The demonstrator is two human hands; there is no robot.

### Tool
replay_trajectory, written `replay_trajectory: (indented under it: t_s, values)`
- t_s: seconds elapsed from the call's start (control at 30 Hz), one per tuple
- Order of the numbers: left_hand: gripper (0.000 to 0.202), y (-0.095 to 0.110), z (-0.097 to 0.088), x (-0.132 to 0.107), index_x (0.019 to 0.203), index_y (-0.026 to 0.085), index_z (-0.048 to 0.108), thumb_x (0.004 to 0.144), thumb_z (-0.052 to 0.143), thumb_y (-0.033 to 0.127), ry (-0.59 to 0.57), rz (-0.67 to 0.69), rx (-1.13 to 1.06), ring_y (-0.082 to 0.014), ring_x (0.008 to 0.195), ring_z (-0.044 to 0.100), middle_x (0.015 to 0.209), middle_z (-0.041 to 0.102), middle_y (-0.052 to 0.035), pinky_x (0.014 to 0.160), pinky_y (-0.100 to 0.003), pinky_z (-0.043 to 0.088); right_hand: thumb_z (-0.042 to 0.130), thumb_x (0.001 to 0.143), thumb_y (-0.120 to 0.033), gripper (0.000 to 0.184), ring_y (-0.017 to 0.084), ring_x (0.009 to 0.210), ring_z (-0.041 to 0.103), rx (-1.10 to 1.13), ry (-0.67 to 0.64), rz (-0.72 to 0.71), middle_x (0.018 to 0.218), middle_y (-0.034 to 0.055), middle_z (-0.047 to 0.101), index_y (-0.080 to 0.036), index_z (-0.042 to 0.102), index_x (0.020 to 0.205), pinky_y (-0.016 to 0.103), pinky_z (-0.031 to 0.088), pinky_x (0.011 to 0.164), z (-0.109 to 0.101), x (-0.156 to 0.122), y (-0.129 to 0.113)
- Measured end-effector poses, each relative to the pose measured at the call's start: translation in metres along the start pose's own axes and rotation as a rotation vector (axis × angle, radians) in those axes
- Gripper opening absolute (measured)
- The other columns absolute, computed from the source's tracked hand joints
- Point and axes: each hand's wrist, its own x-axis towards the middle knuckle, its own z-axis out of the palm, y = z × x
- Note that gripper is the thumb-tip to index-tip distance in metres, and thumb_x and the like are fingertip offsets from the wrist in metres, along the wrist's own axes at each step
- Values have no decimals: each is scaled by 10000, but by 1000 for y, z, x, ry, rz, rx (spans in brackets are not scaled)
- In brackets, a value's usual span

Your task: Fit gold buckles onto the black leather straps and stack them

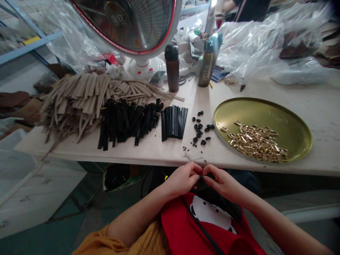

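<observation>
My left hand point(183, 179) and my right hand point(221, 182) meet below the table's front edge, above my lap. Both are closed in a pinch on a small black strap piece point(202, 177) held between the fingertips. On the table just beyond lie small black loops point(200, 129), a neat stack of black straps point(174, 122) and a looser heap of black straps with buckles point(127, 120). A round gold tray point(292, 124) to the right holds a pile of gold metal buckles point(257, 141).
A big pile of tan straps point(79, 99) covers the table's left. Behind stand a fan point(132, 24), a dark flask point(172, 69), a green bottle point(208, 60) and clear plastic bags point(265, 46). Another person point(247, 9) sits at the far side.
</observation>
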Motion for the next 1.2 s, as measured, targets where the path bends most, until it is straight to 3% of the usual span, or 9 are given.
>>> replay_trajectory:
  t_s: [0.1, 0.2, 0.4, 0.63, 0.8, 0.97, 1.2]
  values:
    - [258, -2, 3, 2, 1011, 145, 489, 765, 429, 198, -17, -27, -20, -105, 581, 565, 748, 596, -14, 539, -206, 442, 510, 772, -295, 90, 135, 643, 475, -37, -11, -28, 705, -8, 542, -206, 499, 758, 252, 374, 593, 0, -2, 2]
    - [269, 5, -3, 3, 1023, 136, 485, 788, 401, 233, -61, -38, 48, -117, 618, 576, 762, 621, -29, 542, -207, 432, 502, 773, -375, 168, 114, 547, 443, 162, 53, 52, 628, -29, 510, -210, 476, 772, 229, 354, 503, 8, -1, 7]
    - [211, 17, -21, 2, 758, 140, 580, 766, 418, 274, -100, 42, 557, -134, 617, 538, 730, 628, -39, 513, -218, 348, 525, 763, -442, 246, 91, 482, 398, 317, 223, 125, 566, -43, 485, -204, 461, 778, 214, 308, 454, 25, 3, 12]
    - [257, 2, -13, 9, 791, 146, 600, 786, 431, 340, -58, 77, 546, -139, 653, 541, 762, 634, -32, 531, -213, 341, 533, 751, -499, 309, 87, 444, 378, 438, 260, 164, 501, -71, 429, -206, 441, 789, 215, 291, 448, 29, 1, 10]
    - [255, 4, -19, 8, 789, 144, 612, 789, 438, 331, -123, 68, 567, -127, 609, 515, 714, 621, -18, 524, -213, 319, 455, 791, -522, 316, 92, 444, 391, 344, 197, 155, 521, -62, 443, -207, 438, 792, 219, 308, 442, 28, 1, 13]
    - [335, 12, -22, 4, 701, 143, 589, 857, 345, 312, -203, 78, 540, -101, 539, 499, 620, 592, 3, 509, -205, 310, 437, 826, -425, 232, 112, 507, 425, 84, 170, 49, 578, -32, 478, -203, 460, 759, 235, 342, 473, 17, -1, 12]
    - [335, 9, -8, 4, 653, 141, 569, 869, 358, 287, -169, 79, 584, -103, 540, 515, 627, 614, -11, 524, -209, 323, 416, 837, -344, 163, 139, 580, 461, -134, 110, -39, 648, -4, 517, -206, 478, 775, 265, 377, 553, 12, -5, 7]
